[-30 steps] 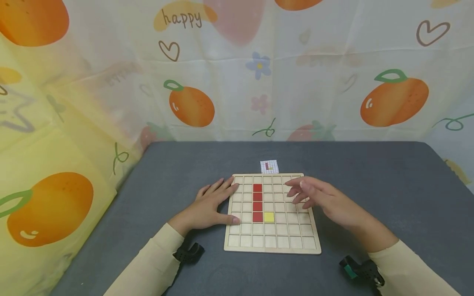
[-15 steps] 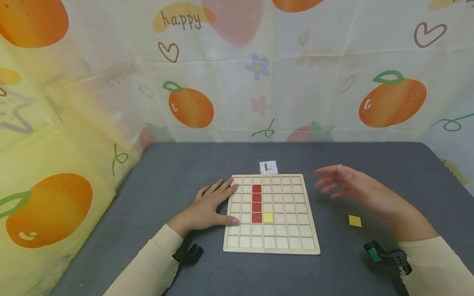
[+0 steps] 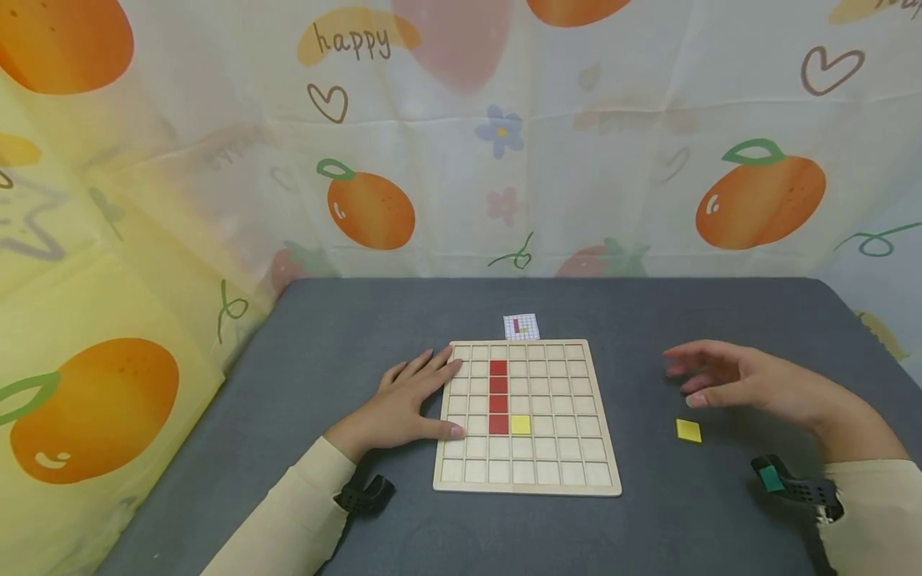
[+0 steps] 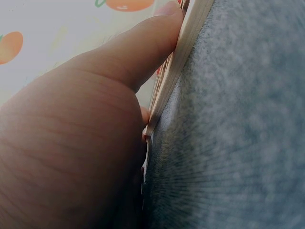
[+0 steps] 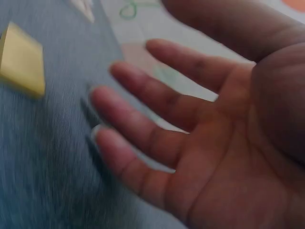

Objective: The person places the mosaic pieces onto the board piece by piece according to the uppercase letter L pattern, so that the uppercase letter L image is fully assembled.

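A light wooden grid board (image 3: 526, 478) lies flat on the table, with a column of several red square tiles (image 3: 498, 386) and a yellow tile (image 3: 520, 425) right of the lowest red one. My left hand (image 3: 399, 408) rests on the board's left edge, fingers spread and thumb on the rim; the left wrist view shows the thumb (image 4: 143, 47) against the board's side. To the right of the board my right hand (image 3: 763, 388) hovers with relaxed fingers and holds nothing. Just below its thumb a loose yellow tile (image 3: 688, 430) lies on the table, also the yellow tile (image 5: 23, 62) in the right wrist view.
A small printed grid card (image 3: 521, 326) with a red and yellow pattern lies behind the board's far edge. The dark grey table (image 3: 360, 320) ends at a fruit-print cloth (image 3: 605, 192) at the back and left.
My right hand has moved right, away from over the board to beside the loose yellow tile, which has come into sight. My left hand stays on the board's edge.
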### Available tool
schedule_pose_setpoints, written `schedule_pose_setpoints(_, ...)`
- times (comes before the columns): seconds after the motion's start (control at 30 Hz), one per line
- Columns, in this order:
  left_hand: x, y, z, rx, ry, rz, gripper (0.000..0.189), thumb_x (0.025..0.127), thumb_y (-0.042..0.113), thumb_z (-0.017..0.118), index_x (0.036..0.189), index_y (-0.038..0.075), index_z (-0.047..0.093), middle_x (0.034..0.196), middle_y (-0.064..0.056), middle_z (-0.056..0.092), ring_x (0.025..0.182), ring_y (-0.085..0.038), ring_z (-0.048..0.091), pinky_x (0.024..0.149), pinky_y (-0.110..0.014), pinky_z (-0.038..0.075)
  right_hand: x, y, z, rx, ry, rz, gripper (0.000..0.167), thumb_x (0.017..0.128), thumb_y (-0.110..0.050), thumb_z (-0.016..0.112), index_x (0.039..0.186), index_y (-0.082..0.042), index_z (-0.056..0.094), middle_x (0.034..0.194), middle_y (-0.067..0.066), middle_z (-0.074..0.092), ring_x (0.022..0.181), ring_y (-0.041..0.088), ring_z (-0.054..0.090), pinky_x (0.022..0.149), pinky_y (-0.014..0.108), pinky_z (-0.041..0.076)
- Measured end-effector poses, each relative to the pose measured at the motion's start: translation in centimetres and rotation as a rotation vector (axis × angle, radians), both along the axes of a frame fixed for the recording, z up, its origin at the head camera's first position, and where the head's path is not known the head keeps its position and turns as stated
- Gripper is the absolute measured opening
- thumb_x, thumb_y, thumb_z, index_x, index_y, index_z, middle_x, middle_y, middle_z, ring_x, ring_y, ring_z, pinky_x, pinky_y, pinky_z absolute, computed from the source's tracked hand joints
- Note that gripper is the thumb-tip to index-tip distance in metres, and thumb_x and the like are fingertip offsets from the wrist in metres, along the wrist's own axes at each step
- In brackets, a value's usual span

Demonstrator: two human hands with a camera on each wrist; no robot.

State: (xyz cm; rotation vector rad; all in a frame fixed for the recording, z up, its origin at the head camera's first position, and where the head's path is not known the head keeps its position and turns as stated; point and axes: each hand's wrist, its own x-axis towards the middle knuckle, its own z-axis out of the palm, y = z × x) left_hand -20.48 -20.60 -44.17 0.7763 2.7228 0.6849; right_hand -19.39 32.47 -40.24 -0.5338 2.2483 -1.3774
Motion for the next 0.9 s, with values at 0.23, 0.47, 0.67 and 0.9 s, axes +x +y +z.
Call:
schedule_pose_setpoints(0.23, 0.0, 0.0, 0.1, 0.010, -0.004, -0.002, 0.110, 0.090, 0.073, 0.077, 0.175, 0.024, 0.028, 0.181, 0.005, 0.011, 0.166, -0.031, 0.004, 0.123, -0.067, 0.002, -0.4, 1.4, -1.5, 0.029, -0.085, 0.099, 0.055, 0.104, -0.007, 0.075, 0.154, 0.002, 0.054, 0.141, 0.019, 0.057, 0.117, 0.020, 0.059, 0.092, 0.030, 0.054)
schedule_pose_setpoints(0.47, -0.1, 0.0, 0.1, 0.009, -0.002, 0.000, 0.110, 0.090, 0.073, 0.077, 0.175, 0.024, 0.028, 0.181, 0.005, 0.011, 0.166, -0.030, 0.003, 0.123, -0.067, 0.002, -0.1, 0.5, -1.4, 0.131, -0.002, 0.127, 0.039, 0.098, -0.012, 0.083, 0.135, -0.010, 0.071, 0.123, 0.011, 0.058, 0.104, 0.020, 0.052, 0.083, 0.030, 0.049)
schedule_pose_setpoints(0.67, -0.2, 0.0, -0.1, 0.003, -0.007, 0.000, 0.110, 0.090, 0.074, 0.076, 0.176, 0.025, 0.027, 0.181, 0.006, 0.010, 0.166, -0.029, 0.003, 0.123, -0.067, 0.001, -0.1, 0.3, -1.6, 0.125, 0.068, 0.152, 0.026, 0.095, -0.010, 0.085, 0.118, -0.016, 0.077, 0.110, 0.009, 0.060, 0.097, 0.023, 0.050, 0.077, 0.033, 0.046)
schedule_pose_setpoints(0.9, -0.3, 0.0, -0.3, -0.010, -0.009, 0.002, 0.111, 0.089, 0.074, 0.076, 0.176, 0.026, 0.026, 0.181, 0.007, 0.008, 0.166, -0.028, 0.002, 0.123, -0.066, 0.001, -0.1, -0.6, -1.5, 0.187, 0.054, 0.146, 0.027, 0.089, -0.011, 0.089, 0.110, -0.015, 0.074, 0.109, 0.007, 0.052, 0.094, 0.024, 0.046, 0.075, 0.035, 0.044)
